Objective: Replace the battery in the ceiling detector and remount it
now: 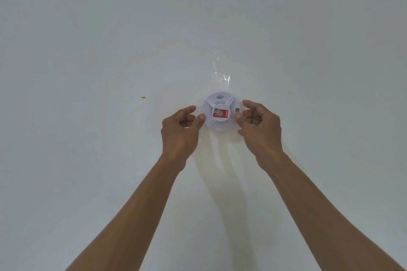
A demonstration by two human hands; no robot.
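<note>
- The round white detector (221, 113) sits flat against the pale ceiling (88, 50), a little right of the middle of the view.
- Raised ribs cross its face, curved sound slots show near its upper edge, and a small grey round button (237, 110) sits on its right side.
- A red and white label (220, 114) covers the centre of the detector.
- The left hand (179, 130) reaches up with curled fingers; its thumb presses the detector's left rim and the fingers curl round that edge.
- The right hand (259, 126) grips the opposite side, thumb tip on the right rim, fingers curled just beside it.
- Both forearms are bare and rise from the bottom of the view.
- A crinkled strip of clear tape (221, 70) lies on the ceiling just above the detector.
- A small orange speck (143, 97) marks the ceiling well to the left.
</note>
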